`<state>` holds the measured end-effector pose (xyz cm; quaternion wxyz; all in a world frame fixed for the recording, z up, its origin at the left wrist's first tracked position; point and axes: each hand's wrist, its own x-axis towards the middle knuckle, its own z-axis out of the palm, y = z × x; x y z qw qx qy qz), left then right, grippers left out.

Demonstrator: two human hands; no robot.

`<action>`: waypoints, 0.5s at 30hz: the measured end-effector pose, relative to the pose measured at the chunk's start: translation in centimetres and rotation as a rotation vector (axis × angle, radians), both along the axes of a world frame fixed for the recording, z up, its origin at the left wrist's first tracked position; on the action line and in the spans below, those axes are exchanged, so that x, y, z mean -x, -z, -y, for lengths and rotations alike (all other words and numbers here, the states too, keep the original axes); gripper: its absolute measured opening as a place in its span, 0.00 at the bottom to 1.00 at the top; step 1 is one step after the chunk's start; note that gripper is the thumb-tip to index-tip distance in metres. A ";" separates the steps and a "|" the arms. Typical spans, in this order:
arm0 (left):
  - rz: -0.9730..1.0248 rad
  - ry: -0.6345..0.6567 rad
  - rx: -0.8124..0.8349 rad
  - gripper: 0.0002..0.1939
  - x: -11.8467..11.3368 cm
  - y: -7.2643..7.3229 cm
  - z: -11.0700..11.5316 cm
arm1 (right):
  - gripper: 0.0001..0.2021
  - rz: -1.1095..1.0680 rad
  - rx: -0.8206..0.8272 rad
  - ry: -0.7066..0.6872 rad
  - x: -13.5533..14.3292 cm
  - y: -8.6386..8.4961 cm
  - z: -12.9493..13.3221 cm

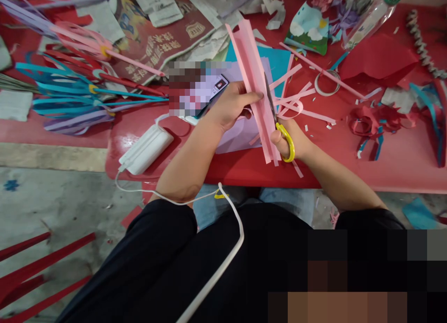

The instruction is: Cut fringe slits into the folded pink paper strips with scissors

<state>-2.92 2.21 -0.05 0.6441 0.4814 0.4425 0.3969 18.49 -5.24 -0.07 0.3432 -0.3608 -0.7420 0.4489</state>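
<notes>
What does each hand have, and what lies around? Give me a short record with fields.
left hand: holds folded pink paper
right hand: holds yellow-handled scissors
blades: along the pink paper's right edge
below the hands: purple paper
person's left: white box, partly blurred phone
person's right: loose pink strips, tape roll
surface: red table

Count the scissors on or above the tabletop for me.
1: yellow-handled scissors, in the right hand, blades at the pink paper. Others may be hidden from view.
</notes>
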 end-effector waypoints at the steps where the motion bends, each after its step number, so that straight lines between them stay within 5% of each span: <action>1: 0.000 -0.001 -0.003 0.08 0.0 -0.1 0.1 | 0.40 -0.033 0.000 -0.008 0.0 -0.1 0.1; 10: -0.035 0.006 0.003 0.07 -0.4 -0.3 0.3 | 0.45 -0.016 -0.079 0.086 0.7 -0.3 0.2; 15: -0.038 0.021 -0.003 0.07 -0.3 -0.7 0.5 | 0.39 -0.023 -0.131 0.125 0.7 0.3 -0.1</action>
